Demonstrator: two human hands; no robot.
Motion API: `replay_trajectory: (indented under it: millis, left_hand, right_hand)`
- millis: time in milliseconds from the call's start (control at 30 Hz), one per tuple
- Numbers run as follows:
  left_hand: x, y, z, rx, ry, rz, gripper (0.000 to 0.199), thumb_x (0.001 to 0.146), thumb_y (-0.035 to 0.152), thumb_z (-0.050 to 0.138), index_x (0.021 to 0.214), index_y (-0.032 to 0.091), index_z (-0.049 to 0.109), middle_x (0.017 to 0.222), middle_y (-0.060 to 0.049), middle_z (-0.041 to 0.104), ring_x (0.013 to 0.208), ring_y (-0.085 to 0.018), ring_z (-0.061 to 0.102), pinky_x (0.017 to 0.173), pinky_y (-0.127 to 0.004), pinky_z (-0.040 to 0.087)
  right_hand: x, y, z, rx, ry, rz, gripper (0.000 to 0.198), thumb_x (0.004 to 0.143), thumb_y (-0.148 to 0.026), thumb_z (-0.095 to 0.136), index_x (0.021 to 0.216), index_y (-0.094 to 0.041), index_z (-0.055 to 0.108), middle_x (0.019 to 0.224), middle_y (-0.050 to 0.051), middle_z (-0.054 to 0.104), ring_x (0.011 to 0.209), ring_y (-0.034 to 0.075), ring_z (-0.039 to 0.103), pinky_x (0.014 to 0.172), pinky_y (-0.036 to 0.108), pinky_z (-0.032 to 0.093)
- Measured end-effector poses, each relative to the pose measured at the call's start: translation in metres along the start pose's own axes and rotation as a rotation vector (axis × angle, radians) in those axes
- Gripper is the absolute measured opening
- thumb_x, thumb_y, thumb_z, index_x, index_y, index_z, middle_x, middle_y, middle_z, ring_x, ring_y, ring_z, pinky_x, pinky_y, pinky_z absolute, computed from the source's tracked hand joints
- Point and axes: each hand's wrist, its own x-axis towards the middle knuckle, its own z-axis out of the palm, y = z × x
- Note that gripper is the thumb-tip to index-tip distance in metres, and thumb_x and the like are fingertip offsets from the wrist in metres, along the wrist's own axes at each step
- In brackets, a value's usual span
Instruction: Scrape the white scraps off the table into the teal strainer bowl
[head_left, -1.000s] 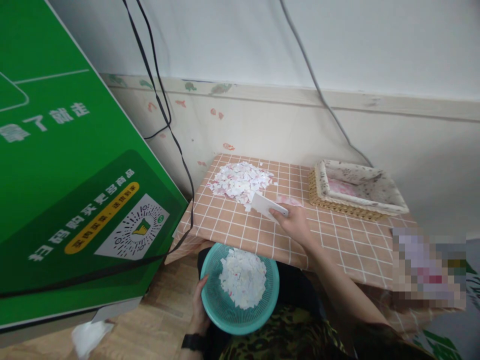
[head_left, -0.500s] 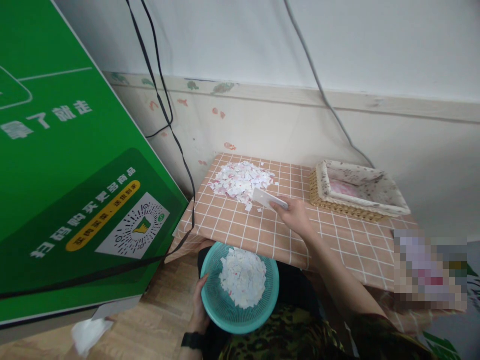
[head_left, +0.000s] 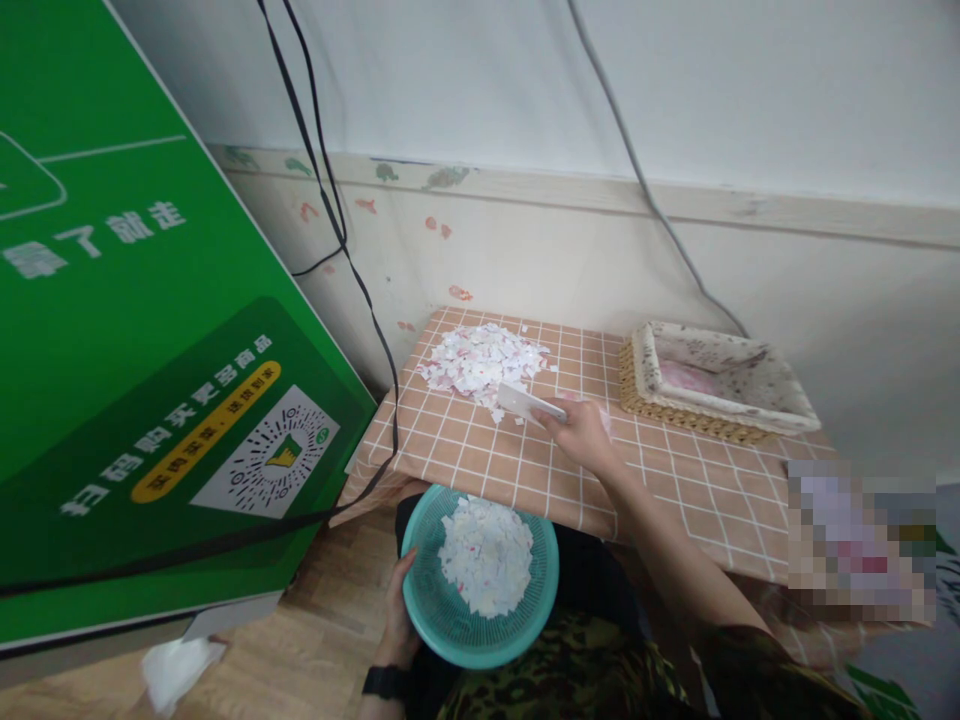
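Note:
My right hand (head_left: 581, 432) is closed on a flat white rectangular piece (head_left: 525, 402), whose kind I cannot make out. It is held tilted at the front right edge of a pile of small paper scraps (head_left: 484, 358), mostly white with some pink. The pile lies on a table with a brown checked cloth (head_left: 480, 455). Below the table edge, my left hand (head_left: 403, 600) grips the left rim of a turquoise plastic colander (head_left: 544, 610) at my lap. More white paper scraps (head_left: 486, 555) lie inside the colander.
A wicker basket with a cloth lining (head_left: 795, 405) stands on the right of the table. A green printed panel (head_left: 150, 330) rises at the left. Black cables (head_left: 367, 290) hang past the table's left corner. A white bag (head_left: 180, 670) is on the floor.
My right hand has shifted slightly left with the flat white piece, which is now turned more edge-on. A pale pinkish patch shows behind the hand. My left hand and the colander stay put.

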Motion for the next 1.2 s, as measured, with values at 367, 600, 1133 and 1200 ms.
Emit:
replay_trajectory:
  millis: [367,600,1133,1200]
  left_hand:
    - [0.005,-0.004,-0.005,-0.029,-0.054,-0.024,0.03,0.068,0.033,0.068,0.089,0.012,0.072,0.084,-0.009,0.074,0.078,-0.024,0.067,0.082,-0.037,0.048]
    - [0.002,-0.002,-0.002,0.01,0.007,-0.019,0.029,0.064,0.031,0.068,0.085,0.012,0.073,0.078,-0.009,0.074,0.076,-0.027,0.068,0.081,-0.043,0.049]
    - [0.001,-0.001,0.0,0.01,0.008,-0.011,0.03,0.062,0.031,0.069,0.086,0.012,0.072,0.081,-0.01,0.074,0.079,-0.03,0.068,0.081,-0.044,0.049]
    - [0.001,-0.001,-0.001,0.008,-0.001,-0.013,0.031,0.063,0.032,0.069,0.086,0.012,0.073,0.082,-0.01,0.074,0.078,-0.029,0.068,0.081,-0.043,0.049]
  right_hand:
    - [0.006,-0.006,-0.001,0.203,-0.102,-0.048,0.029,0.083,-0.038,0.051,0.092,-0.021,0.073,0.073,0.003,0.071,0.059,0.016,0.059,0.053,0.025,0.04]
    - [0.01,-0.005,-0.007,0.129,-0.148,-0.093,0.026,0.082,-0.037,0.053,0.075,-0.019,0.071,0.062,0.0,0.066,0.054,0.013,0.055,0.052,0.023,0.037]
    - [0.015,-0.006,-0.007,0.058,-0.115,-0.074,0.024,0.082,-0.036,0.054,0.086,-0.023,0.074,0.065,0.001,0.069,0.052,0.014,0.057,0.05,0.023,0.035]
    - [0.015,-0.006,-0.005,0.053,-0.11,-0.081,0.024,0.082,-0.035,0.054,0.088,-0.024,0.074,0.065,0.001,0.07,0.052,0.014,0.058,0.051,0.023,0.036]
